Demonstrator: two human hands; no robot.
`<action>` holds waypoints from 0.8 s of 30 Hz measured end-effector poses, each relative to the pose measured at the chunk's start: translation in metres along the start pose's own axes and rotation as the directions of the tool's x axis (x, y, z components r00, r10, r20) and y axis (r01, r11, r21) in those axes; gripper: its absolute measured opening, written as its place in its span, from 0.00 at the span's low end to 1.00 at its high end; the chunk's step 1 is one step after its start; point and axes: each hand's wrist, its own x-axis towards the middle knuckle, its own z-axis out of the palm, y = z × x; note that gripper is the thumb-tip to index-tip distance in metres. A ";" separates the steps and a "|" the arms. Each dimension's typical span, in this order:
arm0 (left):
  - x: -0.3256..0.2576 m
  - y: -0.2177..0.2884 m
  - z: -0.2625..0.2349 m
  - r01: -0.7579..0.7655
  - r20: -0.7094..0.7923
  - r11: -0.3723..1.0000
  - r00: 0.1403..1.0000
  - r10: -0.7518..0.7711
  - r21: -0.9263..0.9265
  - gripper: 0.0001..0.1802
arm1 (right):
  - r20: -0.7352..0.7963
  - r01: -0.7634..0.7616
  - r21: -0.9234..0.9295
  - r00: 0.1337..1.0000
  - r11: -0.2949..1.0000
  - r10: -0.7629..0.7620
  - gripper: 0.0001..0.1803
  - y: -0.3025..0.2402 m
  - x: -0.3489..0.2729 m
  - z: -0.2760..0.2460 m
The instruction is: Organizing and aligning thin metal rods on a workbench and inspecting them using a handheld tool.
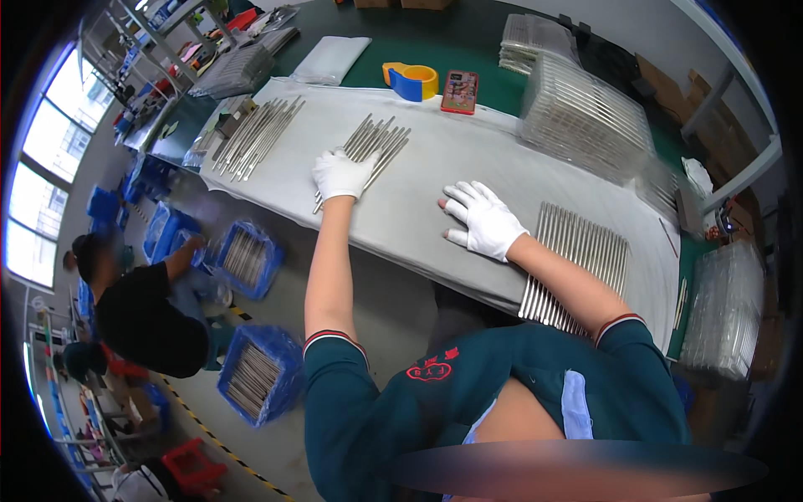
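My left hand (pixel 344 173), in a white glove, is closed over a loose bundle of thin metal rods (pixel 381 140) on the cloth-covered table. The rods stick out beyond its fingers and below the palm. Flat above the cloth, my right hand (pixel 483 222) has its fingers spread and holds nothing. Some fingertips of its white glove are bare. Beside it, under my right forearm, a neat row of shiny metal rods (pixel 583 243) lies side by side. Farther left is another loose pile of rods (pixel 258 138).
Tape in a yellow-and-blue dispenser (pixel 411 82) and a red-cased phone (pixel 459 92) lie at the table's back. Stacked clear plastic trays (pixel 585 117) stand back right. On the floor left are blue-lined bins (pixel 261 374) of rods. A co-worker (pixel 150 318) sits near them.
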 end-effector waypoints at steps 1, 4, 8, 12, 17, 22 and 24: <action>-0.013 0.014 -0.002 0.006 -0.001 1.000 1.000 -0.006 -0.005 0.49 | 0.011 -0.009 0.005 1.000 1.000 0.009 0.32 0.001 0.002 0.000; -0.051 0.055 -0.003 0.001 -0.037 1.000 0.999 -0.002 -0.023 0.46 | -0.071 -0.016 0.004 0.997 1.000 0.016 0.37 0.001 0.002 0.006; -0.089 0.089 0.001 -0.027 -0.096 0.991 0.995 0.014 -0.130 0.39 | -0.090 -0.104 -0.041 0.991 0.994 0.100 0.42 -0.015 0.004 0.013; -0.110 0.101 0.000 -0.129 -0.161 0.980 0.981 0.105 -0.150 0.30 | -0.019 -0.194 -0.079 0.981 0.978 0.193 0.45 -0.006 -0.010 0.004; -0.135 0.113 -0.011 -0.268 -0.152 0.953 0.957 0.247 -0.142 0.24 | 0.045 -0.144 -0.081 0.988 0.986 0.148 0.43 0.026 -0.049 -0.011; -0.168 0.137 -0.020 -0.334 -0.169 0.919 0.938 0.302 -0.211 0.21 | 0.096 -0.210 -0.180 0.968 0.961 0.230 0.42 0.029 -0.090 -0.038; -0.182 0.148 -0.024 -0.355 -0.159 0.907 0.932 0.325 -0.226 0.21 | 0.099 -0.274 -0.166 0.951 0.947 0.292 0.42 0.029 -0.098 -0.045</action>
